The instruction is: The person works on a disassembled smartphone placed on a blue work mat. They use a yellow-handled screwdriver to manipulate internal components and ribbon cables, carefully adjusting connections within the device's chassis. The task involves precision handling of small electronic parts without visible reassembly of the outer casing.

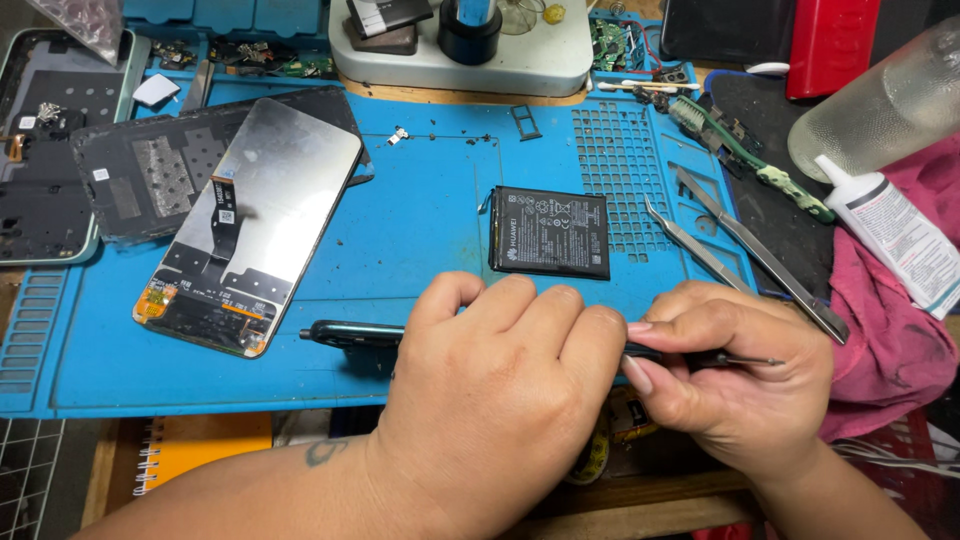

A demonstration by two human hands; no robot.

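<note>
My left hand point(500, 385) is closed over a dark phone frame point(350, 333) held on edge at the front of the blue work mat point(420, 220); only the frame's left end shows. My right hand point(735, 370) pinches a thin dark pointed tool point(745, 359) against the frame's right end, tip pointing right. A black phone battery point(550, 232) lies flat just beyond my hands. A detached phone screen point(250, 225) with flex cables lies face down to the left.
Two metal tweezers point(740, 245) lie on the mat's right. A glue tube point(895, 235), a clear bottle point(880, 100) and a pink cloth point(900, 340) are at the right. A phone back housing point(45, 150) and a microscope base point(470, 55) sit behind.
</note>
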